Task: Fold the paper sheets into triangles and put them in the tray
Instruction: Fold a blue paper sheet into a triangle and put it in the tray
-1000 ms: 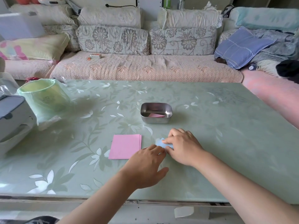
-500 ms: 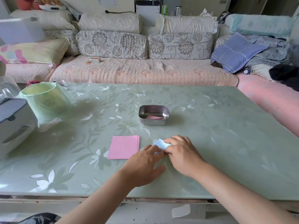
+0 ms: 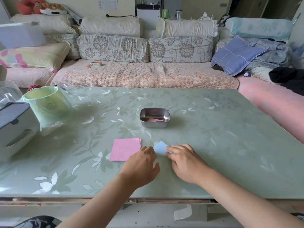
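Note:
A small light-blue paper sheet [image 3: 160, 148], folded to a point, lies on the green table between my two hands. My left hand [image 3: 142, 165] touches its left edge with its fingertips. My right hand [image 3: 185, 160] holds its right side, fingers curled over the paper. A thin stack of pink paper sheets [image 3: 125, 149] lies flat just left of my left hand. Farther back stands the small steel tray [image 3: 154, 124], with a folded pink piece [image 3: 155, 120] inside it.
A green bin with a plastic liner [image 3: 47, 104] and a white and grey appliance [image 3: 13, 125] stand at the table's left. A sofa with cushions runs behind the table [image 3: 213, 137]. The near table edge is just below my forearms.
My hands have drawn slightly apart, and more of the blue paper's pointed tip shows between them. The camera has tilted up a little.

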Motion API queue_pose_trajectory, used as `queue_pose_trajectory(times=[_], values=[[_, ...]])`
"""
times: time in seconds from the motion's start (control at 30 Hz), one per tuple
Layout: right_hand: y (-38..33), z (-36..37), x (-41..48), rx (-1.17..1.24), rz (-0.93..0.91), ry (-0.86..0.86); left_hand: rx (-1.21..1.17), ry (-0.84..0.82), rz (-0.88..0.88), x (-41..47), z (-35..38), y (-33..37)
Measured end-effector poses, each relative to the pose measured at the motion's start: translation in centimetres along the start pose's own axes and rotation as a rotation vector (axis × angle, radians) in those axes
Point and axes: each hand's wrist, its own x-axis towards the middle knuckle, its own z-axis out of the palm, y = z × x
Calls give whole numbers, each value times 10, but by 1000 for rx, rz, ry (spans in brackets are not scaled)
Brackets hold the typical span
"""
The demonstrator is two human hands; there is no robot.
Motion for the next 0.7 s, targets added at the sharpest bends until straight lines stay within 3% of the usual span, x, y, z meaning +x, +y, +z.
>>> queue_pose_trajectory(times=[0.5,0.7], values=[[-2,0,2,57,47,-14,23,-48,-165,-12,-11,-5],[-2,1,2,61,51,8,-80,-23,-196,-9,-8,-11]])
